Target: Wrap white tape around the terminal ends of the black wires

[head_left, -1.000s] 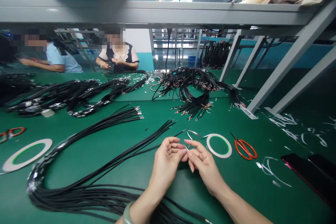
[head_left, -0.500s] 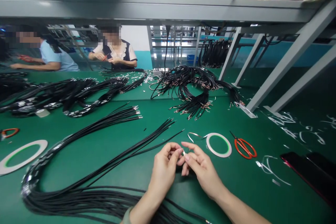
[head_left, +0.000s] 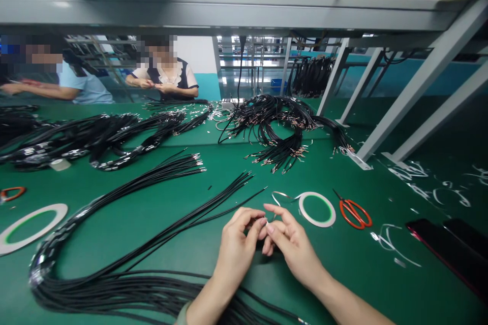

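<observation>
Fingertip to fingertip above the green table, my left hand and my right hand pinch a small white strip between them. Fingers cover most of the strip, so its exact kind is hidden. Beneath my left wrist runs a bundle of black cables, which bends round at the left. Its stripped ends fan out in two groups, and one cable end lies just beyond my left fingers. A roll of white tape with a loose tail lies beyond my right hand.
Orange-handled scissors lie right of the tape roll, near white scraps and a dark phone. Another tape roll is at left. Cable heaps lie farther back, under a grey shelf. Two people sit opposite.
My hands stay almost in place. The white strip shows less between the fingertips now. Across the table, the person at left has shifted their arms leftward.
</observation>
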Demonstrator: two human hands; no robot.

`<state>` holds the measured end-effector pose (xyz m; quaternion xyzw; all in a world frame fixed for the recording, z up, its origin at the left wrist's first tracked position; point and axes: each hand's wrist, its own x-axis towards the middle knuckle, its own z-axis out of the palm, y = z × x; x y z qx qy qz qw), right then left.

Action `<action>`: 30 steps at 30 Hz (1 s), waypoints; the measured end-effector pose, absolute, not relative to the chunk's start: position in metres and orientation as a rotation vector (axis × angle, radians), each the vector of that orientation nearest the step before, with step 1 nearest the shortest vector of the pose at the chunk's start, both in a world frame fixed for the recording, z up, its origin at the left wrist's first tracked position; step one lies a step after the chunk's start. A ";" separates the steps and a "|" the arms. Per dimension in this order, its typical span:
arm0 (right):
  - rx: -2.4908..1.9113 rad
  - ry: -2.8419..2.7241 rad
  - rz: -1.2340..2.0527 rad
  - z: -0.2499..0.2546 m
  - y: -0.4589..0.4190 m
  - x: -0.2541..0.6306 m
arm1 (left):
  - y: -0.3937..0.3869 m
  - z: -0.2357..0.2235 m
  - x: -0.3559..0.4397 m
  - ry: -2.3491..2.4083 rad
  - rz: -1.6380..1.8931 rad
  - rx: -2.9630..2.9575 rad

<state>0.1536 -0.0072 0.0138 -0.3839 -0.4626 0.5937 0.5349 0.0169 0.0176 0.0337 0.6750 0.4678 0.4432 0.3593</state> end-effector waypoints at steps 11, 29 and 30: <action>-0.981 -1.181 1.314 0.012 -0.007 0.155 | 0.025 0.025 0.017 1.069 0.971 1.231; -1.160 -1.545 0.779 0.019 -0.002 0.168 | 0.019 0.028 0.013 1.171 0.959 1.775; -1.165 -1.566 0.761 0.018 -0.001 0.168 | 0.018 0.028 0.013 1.174 0.945 1.766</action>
